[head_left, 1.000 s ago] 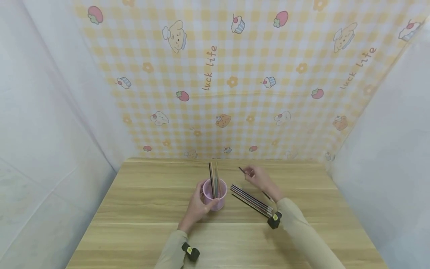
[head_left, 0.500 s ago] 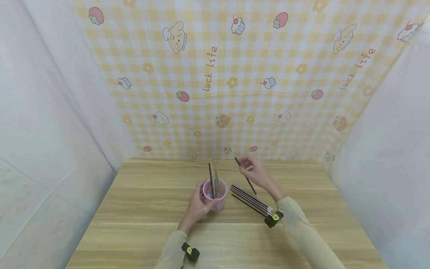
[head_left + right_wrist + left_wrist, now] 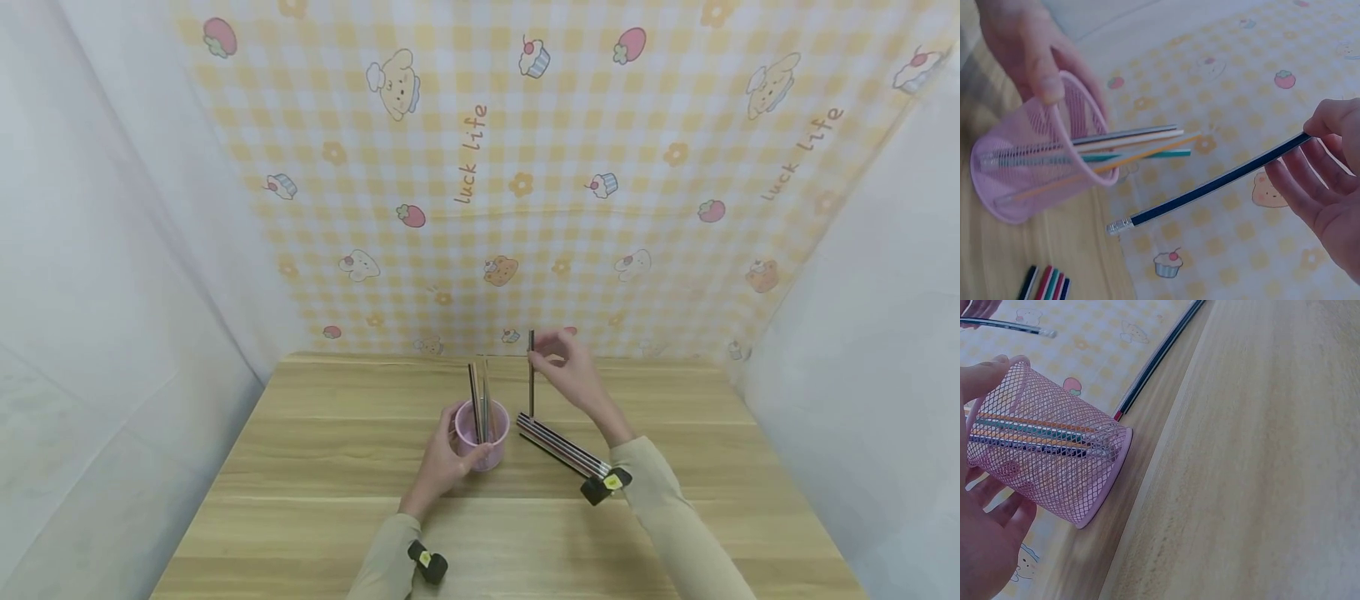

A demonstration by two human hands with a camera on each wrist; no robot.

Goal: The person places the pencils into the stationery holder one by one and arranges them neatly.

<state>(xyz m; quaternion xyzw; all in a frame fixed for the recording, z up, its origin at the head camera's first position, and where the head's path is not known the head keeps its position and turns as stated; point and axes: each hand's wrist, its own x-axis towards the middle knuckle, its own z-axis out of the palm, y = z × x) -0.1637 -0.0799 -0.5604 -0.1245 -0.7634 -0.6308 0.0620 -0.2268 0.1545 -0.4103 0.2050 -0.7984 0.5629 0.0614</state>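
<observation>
A pink mesh pen cup [image 3: 1054,444] stands upright on the table, with several pencils [image 3: 1147,149] leaning inside it, eraser ends down. My left hand [image 3: 442,457] grips the cup round its side, the thumb at the rim. To the right of the cup, my right hand [image 3: 572,373] pinches a dark pencil [image 3: 1210,185] near its upper end. That pencil hangs nearly upright in the head view, its silver ferrule and eraser at the bottom. Below it a row of pencils [image 3: 564,447] lies slanted on the table, partly covered by the right wrist's camera.
The wood-grain table [image 3: 315,467] ends at a yellow checked cloth [image 3: 517,225] hung behind it. White sheets [image 3: 112,275] close off the left and right sides. A black camera [image 3: 427,563] sits on each wrist.
The pencil in my right hand has swung from slanted to nearly upright, and that hand has risen and shifted a little left. My left hand stays on the cup.
</observation>
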